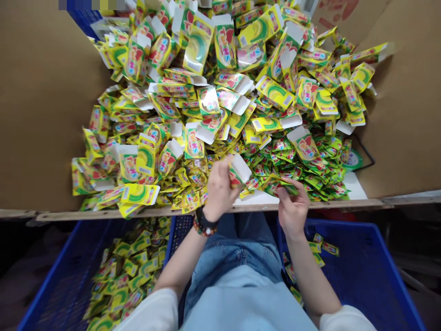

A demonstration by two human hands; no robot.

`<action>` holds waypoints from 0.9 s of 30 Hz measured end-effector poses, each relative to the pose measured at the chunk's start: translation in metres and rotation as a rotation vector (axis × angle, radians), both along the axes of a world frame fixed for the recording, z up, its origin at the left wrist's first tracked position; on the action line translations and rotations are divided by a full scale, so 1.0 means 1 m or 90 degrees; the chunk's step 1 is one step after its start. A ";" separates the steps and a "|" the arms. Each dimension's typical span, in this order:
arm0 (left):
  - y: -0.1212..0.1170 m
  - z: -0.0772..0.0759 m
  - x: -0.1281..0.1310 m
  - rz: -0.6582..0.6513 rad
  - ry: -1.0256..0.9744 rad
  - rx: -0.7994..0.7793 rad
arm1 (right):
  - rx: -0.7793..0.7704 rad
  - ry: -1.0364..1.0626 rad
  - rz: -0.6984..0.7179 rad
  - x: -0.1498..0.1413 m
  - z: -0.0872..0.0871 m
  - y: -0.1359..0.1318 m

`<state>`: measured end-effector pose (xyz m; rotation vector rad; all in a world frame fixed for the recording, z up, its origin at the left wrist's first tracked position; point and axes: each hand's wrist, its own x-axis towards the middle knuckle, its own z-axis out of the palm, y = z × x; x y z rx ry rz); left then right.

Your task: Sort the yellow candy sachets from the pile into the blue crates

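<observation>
- I am watching the left hand [219,188] pinching a yellow-and-white printed paperboard carton [238,170] just above a worn wooden ledge [337,202]
- I am seeing the right hand [292,208], apart from the left, gripping a shiny green-and-yellow foil sachet [278,185] by its edge just beyond that ledge

Bright, even light, soft shadows; faint glare on glossy yellow-green foil sachets [292,158] at centre right; wide-angle stretch on the blue plastic crate [386,271], lower right; pixelated patch [91,4], top edge.
</observation>
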<state>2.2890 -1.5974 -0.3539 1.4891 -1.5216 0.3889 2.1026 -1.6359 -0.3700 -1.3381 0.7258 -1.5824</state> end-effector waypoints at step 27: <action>-0.001 -0.085 -0.059 -0.001 0.179 -0.085 | -0.290 0.561 -0.103 0.029 0.004 0.007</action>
